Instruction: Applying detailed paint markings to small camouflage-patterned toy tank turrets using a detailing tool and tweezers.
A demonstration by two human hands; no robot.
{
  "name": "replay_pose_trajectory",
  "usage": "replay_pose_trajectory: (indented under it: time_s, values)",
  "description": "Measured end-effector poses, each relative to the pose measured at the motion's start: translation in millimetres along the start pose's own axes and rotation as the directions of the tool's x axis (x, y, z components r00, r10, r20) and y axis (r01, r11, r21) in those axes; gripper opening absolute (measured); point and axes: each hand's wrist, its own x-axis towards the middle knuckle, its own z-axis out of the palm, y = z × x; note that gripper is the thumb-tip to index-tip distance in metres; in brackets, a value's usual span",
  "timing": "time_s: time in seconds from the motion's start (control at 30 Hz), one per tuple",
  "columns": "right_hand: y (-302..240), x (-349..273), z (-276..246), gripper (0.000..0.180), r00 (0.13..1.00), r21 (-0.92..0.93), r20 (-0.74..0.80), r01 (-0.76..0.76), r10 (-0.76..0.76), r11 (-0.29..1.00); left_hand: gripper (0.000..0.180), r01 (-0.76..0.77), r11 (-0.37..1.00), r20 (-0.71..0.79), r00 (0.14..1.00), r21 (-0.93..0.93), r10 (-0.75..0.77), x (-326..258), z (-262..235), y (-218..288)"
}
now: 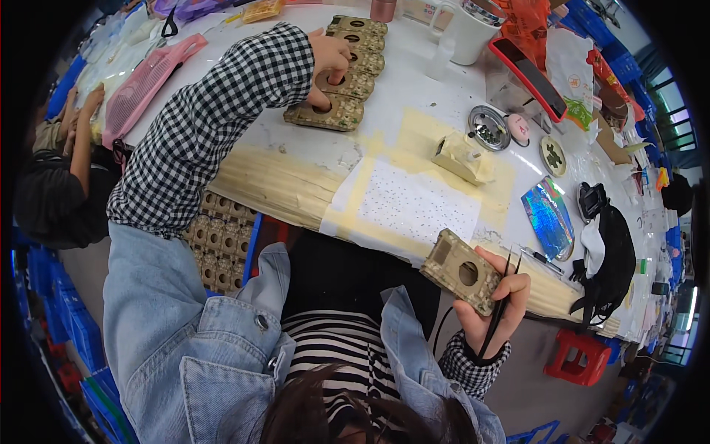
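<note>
My left hand reaches over a row of camouflage toy tank hulls at the back of the table. Its thumb hooks into the round hole of the nearest hull, and a curled finger dips into the one behind. Close to the table's front edge, my right hand grips another toy tank hull, tilted with its round hole showing. Black tweezers are tucked in the same hand, points upward. Beyond that hull lies a white sheet dotted with small dark specks, taped down.
A tape-covered block, a round metal dish and a shiny holographic pouch lie right of the sheet. A red phone leans near a white mug. Below the table's left edge, a blue crate holds more hulls. Another person sits left.
</note>
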Motion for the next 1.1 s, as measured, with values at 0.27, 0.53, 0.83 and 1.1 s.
replay_pose_trajectory:
  time_s: [0.27,0.53,0.83,1.1]
  values:
    - [-3,12,12,0.052,0.998,-0.063,0.042,0.044,-0.042,0.997,0.032,-0.117,0.975,-0.483,0.875,-0.19,0.01,-89,10,67]
    - [-13,36,31,0.05,0.981,-0.227,0.069,0.194,-0.183,0.954,0.047,-0.062,0.997,-0.504,0.863,-0.048,0.03,-86,42,65]
    - [-16,31,37,0.051,0.978,-0.299,0.06,0.209,-0.201,0.931,0.059,-0.083,0.973,-0.276,0.951,0.214,0.142,-45,52,38]
    - [-11,35,44,0.051,0.971,-0.296,0.068,0.238,-0.228,0.925,0.062,0.014,1.0,-0.497,0.868,0.005,-0.01,-88,41,57]
